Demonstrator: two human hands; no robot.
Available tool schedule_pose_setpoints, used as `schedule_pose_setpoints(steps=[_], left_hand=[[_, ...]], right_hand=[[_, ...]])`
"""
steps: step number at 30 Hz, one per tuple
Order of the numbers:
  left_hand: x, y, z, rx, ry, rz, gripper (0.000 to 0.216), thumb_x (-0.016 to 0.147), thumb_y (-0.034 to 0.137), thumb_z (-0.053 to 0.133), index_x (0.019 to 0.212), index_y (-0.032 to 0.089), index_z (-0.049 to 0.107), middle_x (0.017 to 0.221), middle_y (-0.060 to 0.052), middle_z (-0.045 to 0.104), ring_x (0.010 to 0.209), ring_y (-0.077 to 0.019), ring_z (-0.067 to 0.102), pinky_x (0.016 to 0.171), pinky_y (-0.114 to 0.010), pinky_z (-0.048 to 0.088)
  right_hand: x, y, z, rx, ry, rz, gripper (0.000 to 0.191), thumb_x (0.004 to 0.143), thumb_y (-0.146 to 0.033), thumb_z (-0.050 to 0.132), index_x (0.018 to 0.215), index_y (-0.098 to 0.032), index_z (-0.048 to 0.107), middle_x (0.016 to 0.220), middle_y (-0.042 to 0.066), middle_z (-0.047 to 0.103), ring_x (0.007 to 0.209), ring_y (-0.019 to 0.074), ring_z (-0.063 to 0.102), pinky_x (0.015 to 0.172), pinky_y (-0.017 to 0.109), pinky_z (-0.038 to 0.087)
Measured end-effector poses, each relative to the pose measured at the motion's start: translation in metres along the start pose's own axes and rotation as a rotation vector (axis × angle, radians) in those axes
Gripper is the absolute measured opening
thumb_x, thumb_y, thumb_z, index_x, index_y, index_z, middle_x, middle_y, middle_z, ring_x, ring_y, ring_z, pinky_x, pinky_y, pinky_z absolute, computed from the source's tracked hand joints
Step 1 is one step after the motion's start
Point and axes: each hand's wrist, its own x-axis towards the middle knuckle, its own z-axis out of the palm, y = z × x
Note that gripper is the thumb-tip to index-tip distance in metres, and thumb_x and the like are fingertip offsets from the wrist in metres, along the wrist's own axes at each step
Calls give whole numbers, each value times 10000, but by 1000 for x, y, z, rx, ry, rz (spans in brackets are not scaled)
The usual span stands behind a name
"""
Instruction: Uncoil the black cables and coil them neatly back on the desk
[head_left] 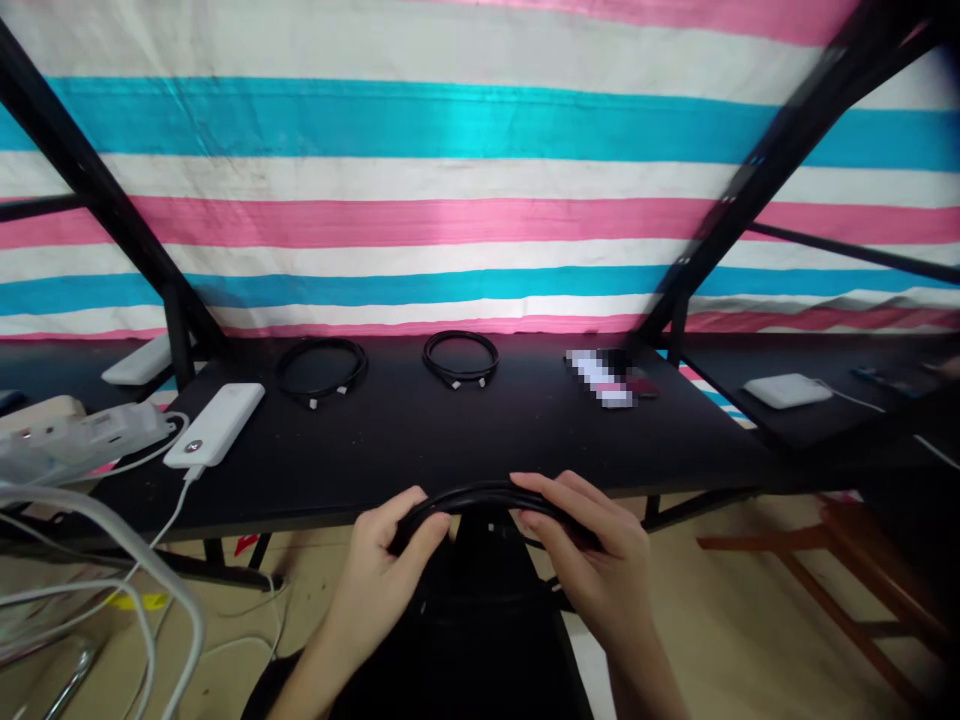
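Note:
Both of my hands hold a coiled black cable (484, 497) just in front of the near edge of the black table (420, 440). My left hand (390, 555) grips the coil's left side, fingers curled round it. My right hand (592, 560) pinches the coil's right side, fingers closed over it. Farther back on the table lie two more coiled black cables (322, 368) (460, 358).
A white power bank (216, 423) with a white lead lies at the table's left. A white power strip (82, 435) and loose white cords sit far left. A blurred item (604, 378) lies at the back right. Another white power bank (786, 390) rests on the right table. Black frame struts rise on both sides.

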Motion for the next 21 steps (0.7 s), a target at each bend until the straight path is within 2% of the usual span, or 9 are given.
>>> schedule_pose_setpoints(steps=[2,4,6,7,10,13,17,21], left_hand=[[0,-9,0,-142,-41,-100,356,791,418,626,567,153,547,456,59,314,417,-54,236,391,-188,204],[0,-15,-1,-301,-43,-179,432,777,473,635,530,153,484,444,78,235,418,-39,166,393,-182,162],[1,-17,-2,-458,31,-218,503,717,482,699,487,166,381,437,97,179,414,-26,134,392,-170,153],[2,-16,-3,-533,95,-235,535,670,467,745,484,174,337,437,104,163,410,-22,128,386,-162,156],[5,-9,-5,-763,254,-291,586,605,420,797,498,191,268,434,114,143,389,-24,100,344,-152,140],[6,-4,-3,-930,290,-307,600,638,385,776,495,194,226,425,110,122,378,-34,68,318,-164,96],[6,-4,-1,-1045,298,-331,655,638,358,782,486,189,168,422,105,108,376,-31,51,322,-182,89],[11,-2,-7,-1093,330,-379,619,677,325,744,482,190,173,415,100,120,362,-33,61,317,-193,88]], right_hand=[[2,1,-2,-2,82,39,224,785,-214,653,969,-301,748,662,2,595,516,107,473,432,217,364],[2,2,-3,13,143,112,204,773,-230,664,941,-303,754,741,17,649,607,134,542,523,238,434],[2,4,-4,82,122,198,194,750,-264,689,932,-290,753,797,28,670,696,157,579,621,267,472],[1,6,-3,139,79,251,192,741,-289,699,925,-275,751,776,30,661,686,155,574,621,271,471],[-1,8,2,391,-29,459,207,743,-389,698,821,-200,729,596,3,538,502,87,426,458,217,352],[-1,7,7,649,-14,600,300,732,-461,705,726,-163,671,511,-40,399,440,39,251,414,199,187],[2,8,9,860,-40,624,295,737,-451,716,771,-163,659,469,-92,232,438,31,148,430,200,115],[-2,21,4,895,-190,574,317,749,-460,705,862,-168,655,484,-95,243,421,32,159,404,187,148]])
